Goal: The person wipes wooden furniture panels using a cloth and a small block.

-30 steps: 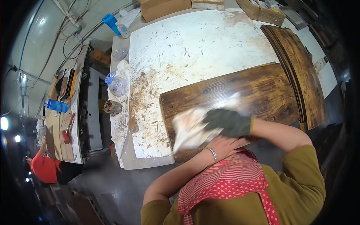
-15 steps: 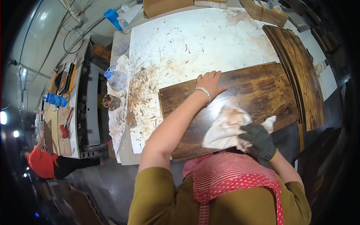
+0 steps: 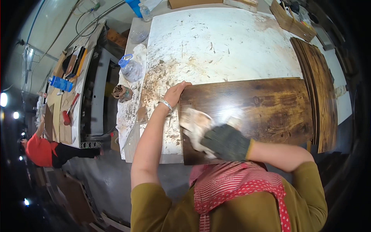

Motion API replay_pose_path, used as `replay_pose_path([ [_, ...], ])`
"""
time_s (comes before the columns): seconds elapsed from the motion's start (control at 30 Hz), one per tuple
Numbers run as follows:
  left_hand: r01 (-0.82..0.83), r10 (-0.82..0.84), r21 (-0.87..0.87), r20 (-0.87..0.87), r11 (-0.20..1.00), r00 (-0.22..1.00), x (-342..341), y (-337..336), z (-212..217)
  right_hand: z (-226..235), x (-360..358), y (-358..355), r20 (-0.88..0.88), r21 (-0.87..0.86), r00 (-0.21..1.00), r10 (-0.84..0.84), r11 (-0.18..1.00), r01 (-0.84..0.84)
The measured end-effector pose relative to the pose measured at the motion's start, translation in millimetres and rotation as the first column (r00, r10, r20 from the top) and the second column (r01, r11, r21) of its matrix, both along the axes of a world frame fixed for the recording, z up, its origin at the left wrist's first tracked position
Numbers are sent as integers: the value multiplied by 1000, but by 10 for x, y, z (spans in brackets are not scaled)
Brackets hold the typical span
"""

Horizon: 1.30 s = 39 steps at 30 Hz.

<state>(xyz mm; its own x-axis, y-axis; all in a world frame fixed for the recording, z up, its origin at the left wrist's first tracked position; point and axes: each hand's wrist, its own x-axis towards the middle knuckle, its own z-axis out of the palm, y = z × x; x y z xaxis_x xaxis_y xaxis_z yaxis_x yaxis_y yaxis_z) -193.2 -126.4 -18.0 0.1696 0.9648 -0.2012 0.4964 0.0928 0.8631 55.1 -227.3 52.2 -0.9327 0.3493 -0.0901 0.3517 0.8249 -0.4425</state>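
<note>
Seemingly steadied, brown board (image 3: 266, 106) is touched at far-left corner by left hand (image 3: 176, 93), finger grip unclear | cloth (image 3: 195, 123) atop board clamped by right hand (image 3: 228, 142)

The head-worn fisheye camera is looking steeply down and forward over the bench (image 3: 232, 50); the wearer's apron (image 3: 235, 185) is showing close at lower centre, straight edges bending.

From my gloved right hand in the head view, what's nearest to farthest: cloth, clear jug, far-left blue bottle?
1. Cloth, touching the right hand.
2. Clear jug, to the left.
3. Blue bottle, far left, past the jug.
</note>
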Motion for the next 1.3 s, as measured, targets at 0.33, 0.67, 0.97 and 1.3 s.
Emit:
replay_pose_path([
  [0.33, 142, -91, -242, 208, 960, 974, -170, 59, 170, -150, -836, 620, -153, 296, 988, -5, 954, 51],
  [0.67, 273, -311, -171, -271, 947, 911, -86, 529, 104, -142, 172, 141, 148, -495, 983, 112, 868, -24],
  [0.97, 480, -392, 150, -397, 864, 830, 1090, 716, 116, 606, 3179, -638, 396, -249, 375, -838, 295, 923],
  [1.3, 226, -32, 198, -680, 954, 733, 1142, 986, 29, 605, 3645, -858, 343, 45, -53, -938, -40, 998],
])
